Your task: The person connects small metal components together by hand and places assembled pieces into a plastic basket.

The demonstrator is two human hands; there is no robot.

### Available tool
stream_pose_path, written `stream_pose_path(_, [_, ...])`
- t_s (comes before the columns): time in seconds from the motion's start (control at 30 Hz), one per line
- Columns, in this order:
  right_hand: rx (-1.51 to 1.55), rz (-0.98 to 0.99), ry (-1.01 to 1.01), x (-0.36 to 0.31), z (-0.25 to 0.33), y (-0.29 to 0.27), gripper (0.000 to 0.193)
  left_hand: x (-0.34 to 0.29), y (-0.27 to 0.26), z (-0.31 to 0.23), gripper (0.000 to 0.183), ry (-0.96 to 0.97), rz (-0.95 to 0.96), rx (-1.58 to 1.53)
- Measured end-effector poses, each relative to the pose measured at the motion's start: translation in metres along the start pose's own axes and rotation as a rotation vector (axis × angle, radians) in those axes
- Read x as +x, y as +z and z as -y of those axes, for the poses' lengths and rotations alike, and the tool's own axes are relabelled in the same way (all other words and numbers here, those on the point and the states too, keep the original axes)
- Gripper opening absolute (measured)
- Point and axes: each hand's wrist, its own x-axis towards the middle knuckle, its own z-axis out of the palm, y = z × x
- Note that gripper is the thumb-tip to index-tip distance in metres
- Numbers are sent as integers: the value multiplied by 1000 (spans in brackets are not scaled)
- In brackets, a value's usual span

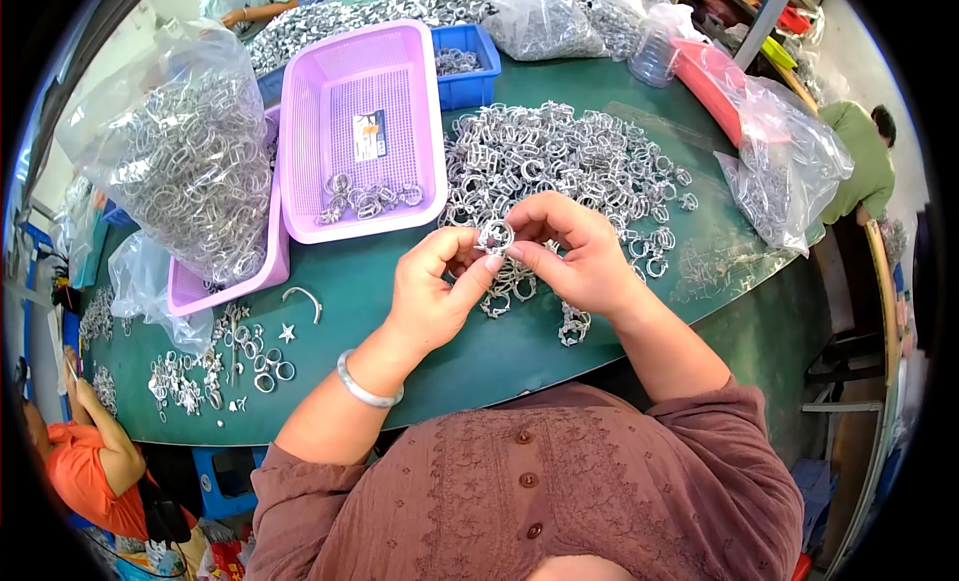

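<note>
A silvery metal ring (495,236) is pinched between my two hands, above the near edge of the ring pile. My left hand (433,281) grips its left side with thumb and forefinger. On the opposite side, the thumb and fingers of my right hand (574,256) close on it. Behind my hands spreads a large heap of similar silvery rings (569,161). Several more lie just below and beside my right hand. A pink mesh basket (300,206), tilted up to the left of the heap, holds a few rings in its lower end.
A plastic bag full of rings (200,161) stands in another pink basket (275,271) at the left. Loose rings and a star-shaped piece (288,333) lie nearer. A blue bin (489,81) stands behind. Co-workers sit left, far left and right of the green table (450,371).
</note>
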Motion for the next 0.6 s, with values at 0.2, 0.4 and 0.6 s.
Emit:
stream_pose_path(0.2, [60,-52,-11,0,-2,0,28,2,-1,1,15,-22,15,-140])
stream_pose_path(0.4, [198,-41,92,-5,0,0,28,0,4,-2,24,1,17,-190])
stream_pose_path(0.6, [200,-20,185,-6,0,-2,26,0,1,0,29,-38,35,-243])
